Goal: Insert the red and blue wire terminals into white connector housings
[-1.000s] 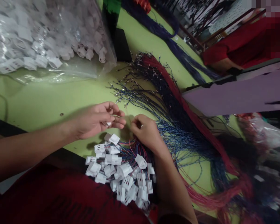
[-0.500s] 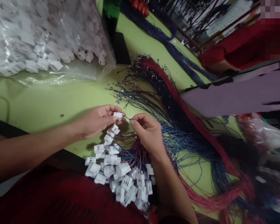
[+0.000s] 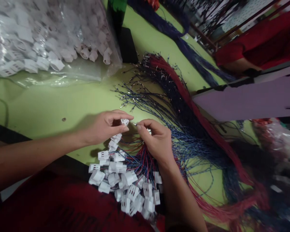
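A small white plastic connector housing point(image 3: 124, 122) sits between the thumb and fingers of my left hand point(image 3: 103, 126). Just to its right, my right hand point(image 3: 156, 133) pinches a thin dark wire with a metal terminal point(image 3: 133, 123) at its tip, pointing toward the housing. Whether the tip touches the housing I cannot tell. Below both hands lies a heap of white connector housings point(image 3: 129, 178) with red and blue wires point(image 3: 145, 158) running from them. Loose blue wires point(image 3: 132, 94) with metal ends fan out beyond my fingers.
A clear plastic bag of white housings point(image 3: 62, 48) fills the upper left. Bundles of red wire point(image 3: 181, 83) and dark wire point(image 3: 176, 100) cross the green table point(image 3: 38, 100). At the right stands a purple panel point(image 3: 251, 100), with a person's red sleeve point(image 3: 256, 38) behind it.
The white housing has turned in my left hand, which now grips it with straighter fingers. My right hand still pinches the wire close by. The whole view has shifted slightly.
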Demonstrator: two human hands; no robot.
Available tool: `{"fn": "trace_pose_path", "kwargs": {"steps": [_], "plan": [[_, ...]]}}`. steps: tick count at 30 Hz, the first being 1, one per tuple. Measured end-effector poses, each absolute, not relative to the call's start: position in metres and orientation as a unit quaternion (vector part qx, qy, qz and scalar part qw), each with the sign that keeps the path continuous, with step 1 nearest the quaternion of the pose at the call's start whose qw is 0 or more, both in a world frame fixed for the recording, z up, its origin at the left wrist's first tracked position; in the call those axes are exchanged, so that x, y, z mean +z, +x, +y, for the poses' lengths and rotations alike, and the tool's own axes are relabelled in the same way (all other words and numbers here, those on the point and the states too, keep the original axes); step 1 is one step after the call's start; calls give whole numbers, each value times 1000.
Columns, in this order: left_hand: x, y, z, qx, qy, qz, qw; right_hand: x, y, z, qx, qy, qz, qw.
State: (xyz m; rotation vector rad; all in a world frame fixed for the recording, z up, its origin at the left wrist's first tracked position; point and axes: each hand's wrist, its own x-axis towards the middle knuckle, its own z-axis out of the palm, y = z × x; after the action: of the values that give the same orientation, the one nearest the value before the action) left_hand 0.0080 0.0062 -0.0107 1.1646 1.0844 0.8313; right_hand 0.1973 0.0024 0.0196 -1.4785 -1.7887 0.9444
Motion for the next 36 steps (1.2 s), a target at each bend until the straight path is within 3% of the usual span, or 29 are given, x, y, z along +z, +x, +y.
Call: {"fn": "trace_pose_path", "kwargs": {"steps": [12,23,36], "plan": [[-12,8,3,378,502,441,641,25,200,-2,342,-551,-716,259],[-19,5,5,401,607,390,564,25,201,-1,344,-539,-736,224],[-17,8,0,391,556,412,606,22,201,2,384,-515,-735,218]]}}
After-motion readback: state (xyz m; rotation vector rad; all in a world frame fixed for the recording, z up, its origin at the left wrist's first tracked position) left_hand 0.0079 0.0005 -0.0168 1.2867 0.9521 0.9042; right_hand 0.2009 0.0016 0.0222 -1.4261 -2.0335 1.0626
